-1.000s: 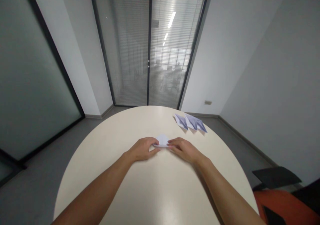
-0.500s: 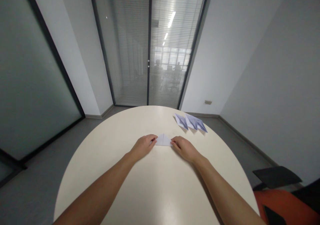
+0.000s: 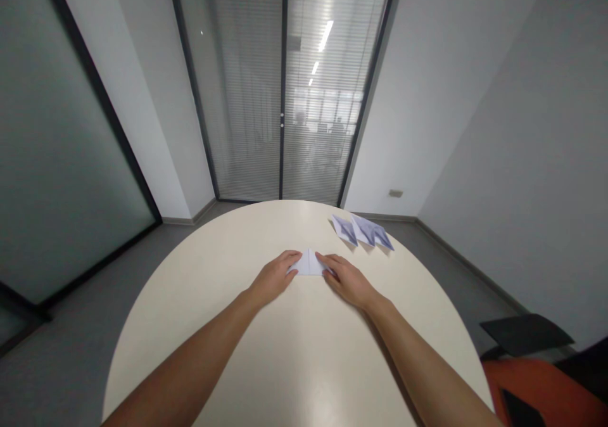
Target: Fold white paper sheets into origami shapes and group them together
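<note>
A small folded sheet of white paper (image 3: 309,265) lies on the round cream table (image 3: 285,344), with a crease running up its middle and a peak at the far side. My left hand (image 3: 275,275) holds its left end between thumb and fingers. On the right end, my right hand (image 3: 349,277) grips it the same way, fingertips resting on the upper slope. Both outer corners of the paper are hidden under my hands.
Several folded paper pieces (image 3: 363,231) lie together near the table's far right edge. An orange chair (image 3: 546,392) with black armrests stands at the lower right. Beyond the table are a glass door with blinds (image 3: 247,97) and white walls.
The fingers of both hands have moved forward and inward onto the paper's slanted sides. The paper shifted slightly away from me. The folded pieces at the back stayed put.
</note>
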`<state>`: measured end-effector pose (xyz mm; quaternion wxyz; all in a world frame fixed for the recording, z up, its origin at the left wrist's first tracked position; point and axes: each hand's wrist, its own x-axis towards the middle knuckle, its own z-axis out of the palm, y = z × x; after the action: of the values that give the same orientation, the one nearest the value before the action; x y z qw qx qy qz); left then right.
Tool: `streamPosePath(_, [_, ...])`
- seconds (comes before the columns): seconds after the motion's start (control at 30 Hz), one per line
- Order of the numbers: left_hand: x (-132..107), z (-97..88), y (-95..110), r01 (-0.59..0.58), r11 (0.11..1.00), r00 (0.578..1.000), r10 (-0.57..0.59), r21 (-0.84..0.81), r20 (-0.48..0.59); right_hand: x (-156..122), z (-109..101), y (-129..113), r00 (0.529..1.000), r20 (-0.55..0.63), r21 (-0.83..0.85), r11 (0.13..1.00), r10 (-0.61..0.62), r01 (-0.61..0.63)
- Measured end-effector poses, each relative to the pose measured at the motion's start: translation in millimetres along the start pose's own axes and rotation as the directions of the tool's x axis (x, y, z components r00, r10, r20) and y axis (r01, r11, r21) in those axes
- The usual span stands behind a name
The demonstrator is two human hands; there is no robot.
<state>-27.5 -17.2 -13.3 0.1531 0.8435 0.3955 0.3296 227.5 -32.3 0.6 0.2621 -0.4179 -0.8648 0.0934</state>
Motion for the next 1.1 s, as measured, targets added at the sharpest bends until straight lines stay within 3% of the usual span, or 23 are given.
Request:
streamPosePath(0.23, [0.0, -1.4, 3.6, 0.005, 0.998, 0.999, -0.007, 0.064, 0.035, 2.4, 1.6, -3.5, 1.000, 0.006, -0.086, 0.996, -0.017, 0.017])
streamPosePath(0.73, [-0.8, -4.7, 11.9, -0.129, 0.976, 0.988, 0.110, 0.177, 0.111, 4.5, -4.5, -9.5, 0.994, 0.083, -0.186, 0.979, -0.066, 0.081])
streamPosePath(0.97, [0.1, -8.6, 16.3, -0.168, 0.957, 0.978, 0.131, 0.237, 0.161, 5.5, -0.7, -16.8, 0.982, 0.137, -0.104, 0.984, -0.133, 0.147])
streamPosePath(1.1, [1.0, -6.4, 14.7, -0.180, 0.952, 0.977, 0.146, 0.247, 0.153, 0.5, 6.0, -16.6, 0.976, 0.218, -0.084, 0.996, -0.013, 0.032])
